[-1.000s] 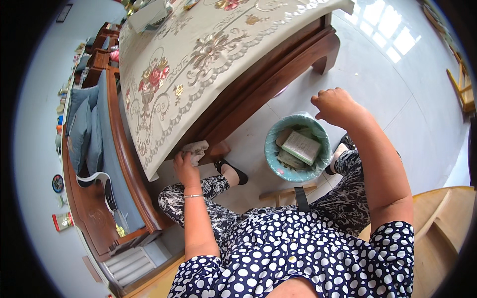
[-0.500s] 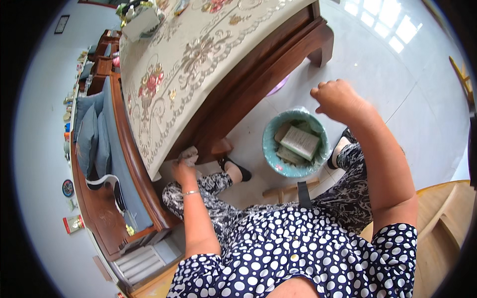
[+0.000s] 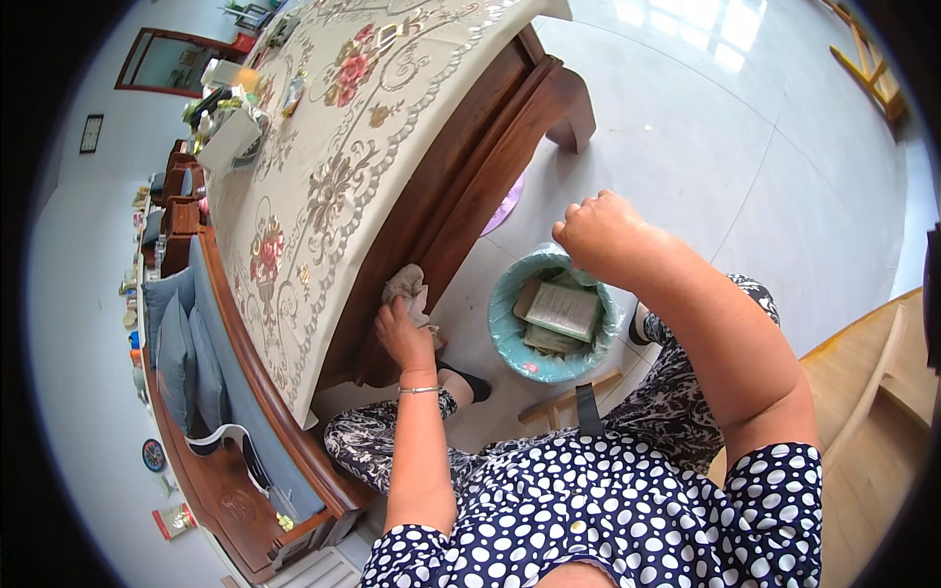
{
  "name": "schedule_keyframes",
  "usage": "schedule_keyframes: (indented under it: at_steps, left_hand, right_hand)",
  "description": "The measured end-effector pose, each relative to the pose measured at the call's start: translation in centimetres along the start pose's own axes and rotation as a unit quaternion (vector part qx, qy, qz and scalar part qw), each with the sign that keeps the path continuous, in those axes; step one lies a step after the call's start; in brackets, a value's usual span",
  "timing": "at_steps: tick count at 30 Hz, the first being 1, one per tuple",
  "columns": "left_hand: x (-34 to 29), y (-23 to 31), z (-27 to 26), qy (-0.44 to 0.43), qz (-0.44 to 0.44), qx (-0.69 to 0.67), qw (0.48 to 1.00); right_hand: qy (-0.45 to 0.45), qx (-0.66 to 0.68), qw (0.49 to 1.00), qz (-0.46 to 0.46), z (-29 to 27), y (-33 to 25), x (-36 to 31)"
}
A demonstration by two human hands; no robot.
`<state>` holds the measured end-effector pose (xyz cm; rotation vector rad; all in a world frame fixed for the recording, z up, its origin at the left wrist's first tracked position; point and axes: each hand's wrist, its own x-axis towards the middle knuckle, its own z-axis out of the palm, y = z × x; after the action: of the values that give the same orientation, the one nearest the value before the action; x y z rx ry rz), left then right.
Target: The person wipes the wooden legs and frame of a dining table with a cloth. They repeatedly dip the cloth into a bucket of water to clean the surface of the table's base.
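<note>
My left hand [image 3: 402,335] is closed round a crumpled greyish-white cloth [image 3: 405,286], beside the dark wooden side of the table [image 3: 431,235]. Part of the cloth hangs down past my fingers. My right hand [image 3: 603,235] is closed in a loose fist above the far right rim of a teal bin [image 3: 502,345] lined with clear plastic. What that fist holds, if anything, is hidden. Inside the bin lies a pale green-and-white box [image 3: 564,312], with other flat discarded pieces around it.
A flowered cloth [image 3: 333,157] covers the tabletop, with a white box [image 3: 231,142] and small items at its far end. A wooden sofa with blue cushions [image 3: 176,343] stands left. Something purple and round [image 3: 505,208] lies by the table. A wooden chair [image 3: 872,412] is at right.
My left hand has lifted the cloth up and right along the table's side. My right hand has moved left and down, nearer the bin. The whole view has shifted.
</note>
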<state>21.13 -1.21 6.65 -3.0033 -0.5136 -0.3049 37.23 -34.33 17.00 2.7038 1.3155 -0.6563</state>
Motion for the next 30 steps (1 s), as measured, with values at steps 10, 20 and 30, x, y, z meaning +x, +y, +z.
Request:
schedule_keyframes:
  at_steps: [10,20,30]
  left_hand:
    - [6.7,9.7,0.7,0.007,0.112,0.030,0.993]
    - [14.8,19.3,1.1,-0.024,0.173,0.065,0.982]
    - [22.6,29.2,1.6,-0.076,0.216,0.035,0.973]
  right_hand:
    - [-0.027,0.009,1.000,-0.011,-0.9,0.0,-0.4]
    - [-0.045,0.014,0.999,-0.012,-0.9,-0.4,-0.2]
    - [-0.092,0.038,0.995,-0.007,-0.3,-1.3,0.9]
